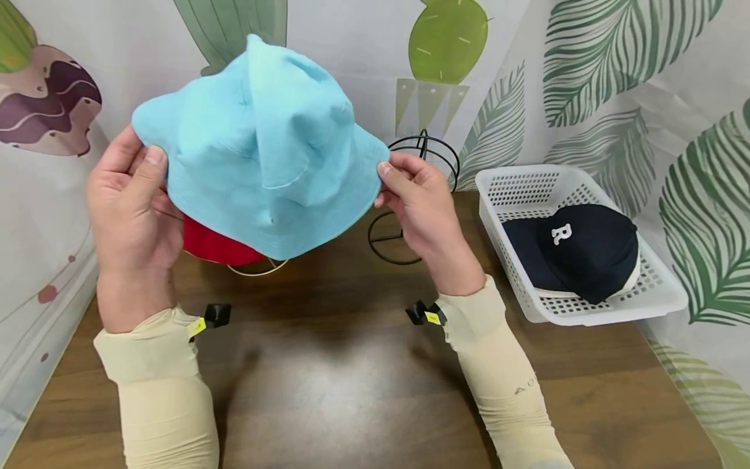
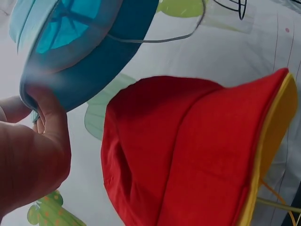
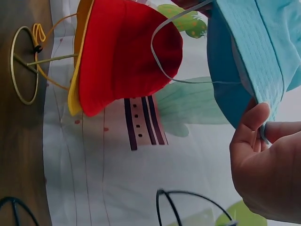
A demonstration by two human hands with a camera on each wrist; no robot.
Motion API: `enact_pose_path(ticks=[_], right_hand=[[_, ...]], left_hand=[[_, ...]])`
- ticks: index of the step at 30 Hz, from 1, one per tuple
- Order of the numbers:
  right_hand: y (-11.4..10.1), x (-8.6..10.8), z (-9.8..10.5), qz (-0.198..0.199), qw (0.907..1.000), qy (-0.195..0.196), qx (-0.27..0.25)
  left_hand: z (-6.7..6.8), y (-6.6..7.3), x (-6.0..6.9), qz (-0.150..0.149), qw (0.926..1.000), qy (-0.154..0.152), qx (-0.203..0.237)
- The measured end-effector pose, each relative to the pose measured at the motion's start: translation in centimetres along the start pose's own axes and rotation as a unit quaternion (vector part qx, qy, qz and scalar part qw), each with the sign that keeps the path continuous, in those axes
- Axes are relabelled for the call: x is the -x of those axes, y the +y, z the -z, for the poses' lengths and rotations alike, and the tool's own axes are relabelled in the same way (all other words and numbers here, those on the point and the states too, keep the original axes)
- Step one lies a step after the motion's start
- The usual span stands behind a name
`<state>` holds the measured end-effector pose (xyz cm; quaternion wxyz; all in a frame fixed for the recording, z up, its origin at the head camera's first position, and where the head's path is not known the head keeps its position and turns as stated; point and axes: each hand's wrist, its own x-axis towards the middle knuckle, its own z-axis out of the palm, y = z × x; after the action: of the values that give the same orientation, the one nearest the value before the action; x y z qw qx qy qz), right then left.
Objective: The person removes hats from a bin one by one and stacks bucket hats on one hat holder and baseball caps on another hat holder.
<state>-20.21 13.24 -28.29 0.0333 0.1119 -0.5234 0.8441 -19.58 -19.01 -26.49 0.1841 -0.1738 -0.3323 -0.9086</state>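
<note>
Head, dark cap (image 1: pixel 586 260): reads "R"; in basket (image 1: pixel 615 314) at right edge of worktop (image 1: pixel 328 404).
Blue hat (image 1: pixel 234 156): pinched at brim by left hand (image 1: pixel 131 208), right hand (image 1: pixel 424 208); toward worktop's far-left corner, partly blocking red hat (image 1: pixel 211 244).
Left wrist, cord (image 2: pixel 164 41): looped off blue hat.
Right wrist, gold stand (image 3: pixel 12 70): under red hat.

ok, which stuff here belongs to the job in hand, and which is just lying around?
Part of the job:
light-blue hat, brim pinched by left hand and right hand
black wire stand, no hat on it, probably involved

Apparently just around, untouched:
red hat on gold stand
dark cap in white basket
</note>
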Motion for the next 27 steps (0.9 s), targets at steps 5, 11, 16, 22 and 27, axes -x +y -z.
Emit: enact_pose_path(ticks=[5,11,16,22,27], right_hand=[[0.0,-1.7,-1.9,-0.005,0.9998,-0.004,0.018],[0.5,-3.7,-3.9,-0.026,0.9986,0.002,0.046],[1.3,-5.1,-5.3,-0.045,0.9975,0.006,0.054],[2.6,-6.0,-6.2,-0.071,0.9961,0.013,0.05],[4.1,-6.6,-6.8,-0.095,0.9939,0.035,0.042]], left_hand=[[0.5,0.5,-0.4,-0.001,0.9993,0.03,0.022],[1.3,0.9,-0.8,-0.013,0.9978,0.064,-0.005],[2.2,1.2,-1.2,0.003,0.9959,0.09,-0.001],[3.4,1.1,-2.0,0.024,0.99,0.137,0.021],[4.5,1.2,-2.3,0.048,0.9854,0.161,0.028]])
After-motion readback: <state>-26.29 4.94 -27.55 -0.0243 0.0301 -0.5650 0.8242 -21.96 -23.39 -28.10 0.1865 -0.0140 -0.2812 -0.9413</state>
